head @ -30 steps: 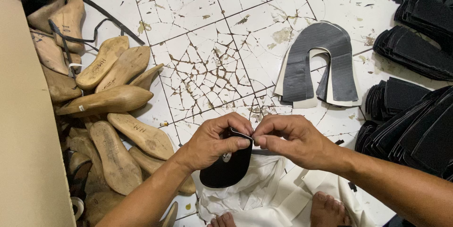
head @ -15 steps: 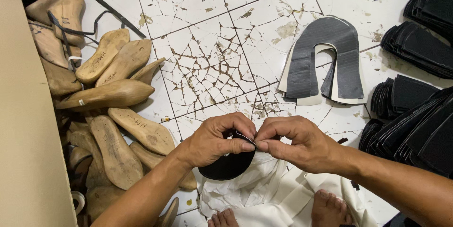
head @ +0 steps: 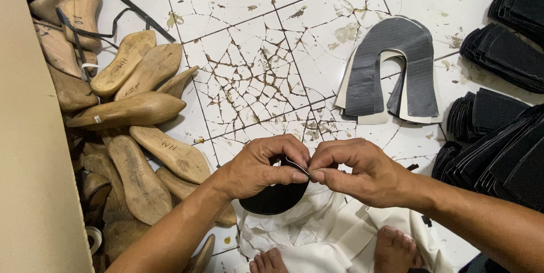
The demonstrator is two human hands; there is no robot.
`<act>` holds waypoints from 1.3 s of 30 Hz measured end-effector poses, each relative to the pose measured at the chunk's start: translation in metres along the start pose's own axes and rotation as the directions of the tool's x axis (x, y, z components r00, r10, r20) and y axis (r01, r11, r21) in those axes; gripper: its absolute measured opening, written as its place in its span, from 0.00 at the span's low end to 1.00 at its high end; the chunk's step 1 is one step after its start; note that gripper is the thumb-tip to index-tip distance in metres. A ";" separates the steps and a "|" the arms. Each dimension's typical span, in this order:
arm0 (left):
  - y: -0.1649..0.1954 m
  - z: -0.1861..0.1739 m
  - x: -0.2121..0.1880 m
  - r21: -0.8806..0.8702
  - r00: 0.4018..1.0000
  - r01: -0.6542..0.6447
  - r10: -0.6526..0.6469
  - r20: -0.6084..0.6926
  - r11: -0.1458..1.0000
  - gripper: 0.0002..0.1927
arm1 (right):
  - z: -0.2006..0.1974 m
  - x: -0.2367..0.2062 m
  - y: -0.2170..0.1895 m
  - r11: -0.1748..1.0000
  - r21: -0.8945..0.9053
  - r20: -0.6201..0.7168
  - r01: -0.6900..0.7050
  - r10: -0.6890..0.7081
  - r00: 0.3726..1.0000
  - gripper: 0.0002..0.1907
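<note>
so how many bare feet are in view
2. One bare foot shows at the bottom edge below the left hand; the other bare foot lies below the right hand, both on crumpled white cloth.

Black piece (head: 275, 196) mostly hidden behind both hands (head: 309, 174), black stacks (head: 513, 18) cut off at the floor's right edge, wooden lasts (head: 136, 171) partly buried in their pile.
</note>
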State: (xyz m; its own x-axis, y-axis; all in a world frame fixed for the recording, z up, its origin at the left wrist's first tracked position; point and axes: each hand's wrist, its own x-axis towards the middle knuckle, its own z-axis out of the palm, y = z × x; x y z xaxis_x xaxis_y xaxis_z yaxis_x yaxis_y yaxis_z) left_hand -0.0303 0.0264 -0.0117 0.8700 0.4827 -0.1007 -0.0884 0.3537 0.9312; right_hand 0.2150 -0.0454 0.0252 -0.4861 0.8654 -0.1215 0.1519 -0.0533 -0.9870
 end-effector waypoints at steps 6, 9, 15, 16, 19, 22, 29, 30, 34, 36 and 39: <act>-0.002 0.000 0.001 0.014 1.000 0.005 -0.006 0.002 1.000 0.07 | -0.001 0.000 0.001 0.998 -0.016 0.009 0.059 -0.059 0.998 0.06; -0.003 -0.001 0.001 0.030 1.000 -0.005 0.005 -0.001 1.000 0.07 | -0.001 0.000 0.002 0.994 -0.043 -0.001 0.101 -0.101 0.995 0.05; -0.003 0.000 0.001 -0.015 0.999 0.042 -0.042 -0.010 0.999 0.07 | 0.000 0.000 0.003 0.993 -0.049 -0.007 0.112 -0.112 0.994 0.05; -0.003 0.000 0.001 -0.008 1.000 0.031 -0.031 -0.005 0.999 0.06 | 0.001 0.000 0.004 0.992 -0.053 -0.007 0.113 -0.114 0.993 0.05; -0.004 0.000 0.001 -0.001 1.000 0.007 -0.007 0.013 1.000 0.06 | 0.000 -0.001 0.004 0.991 -0.059 -0.002 0.124 -0.124 0.992 0.04; -0.004 0.000 0.001 -0.008 1.000 0.009 -0.009 0.024 1.000 0.07 | -0.002 -0.001 0.004 0.991 -0.050 0.010 0.126 -0.126 0.992 0.05; -0.007 0.000 0.001 0.005 1.000 0.005 -0.005 0.022 1.000 0.07 | -0.001 0.000 0.004 0.993 -0.064 0.012 0.100 -0.100 0.995 0.04; -0.007 0.000 0.002 0.011 1.000 -0.002 0.001 0.024 1.000 0.08 | -0.001 0.000 0.004 0.992 -0.075 0.010 0.101 -0.101 0.995 0.04; -0.008 0.000 0.001 -0.030 1.000 0.021 -0.020 0.021 0.999 0.07 | -0.002 0.000 0.002 0.988 -0.086 0.003 0.124 -0.124 0.992 0.04; -0.007 0.000 0.001 -0.024 1.000 0.008 -0.007 0.024 1.000 0.06 | -0.001 0.000 0.002 0.986 -0.096 -0.006 0.133 -0.134 0.991 0.03; -0.002 0.003 0.002 -0.026 1.000 0.007 -0.007 0.020 1.000 0.07 | -0.002 -0.001 0.004 0.985 -0.120 -0.012 0.127 -0.130 0.992 0.04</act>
State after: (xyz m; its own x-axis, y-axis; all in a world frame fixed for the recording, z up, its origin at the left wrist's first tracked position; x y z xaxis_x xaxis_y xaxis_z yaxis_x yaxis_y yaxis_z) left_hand -0.0269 0.0249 -0.0125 0.8803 0.4639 -0.0999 -0.0945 0.3776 0.9211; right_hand 0.2176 -0.0450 0.0214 -0.4915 0.8708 0.0086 0.1907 0.1172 -0.9746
